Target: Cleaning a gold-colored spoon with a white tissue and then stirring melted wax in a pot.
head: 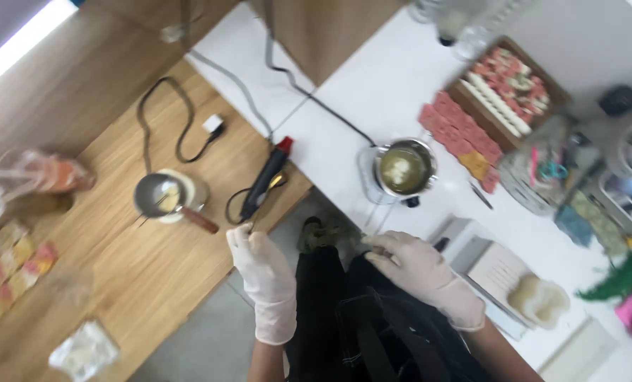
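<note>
Near the desk edge, a thin stick is pinched by the left hand. Something dark is gripped by the right hand; a steady carry seems called for.

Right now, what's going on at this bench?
A person in white gloves stands where a wooden table meets a white counter. The left hand hovers by the table edge near a black and red heat tool. The right hand rests on dark fabric at the waist. One small metal pot sits on the table, another pot on the counter.
</note>
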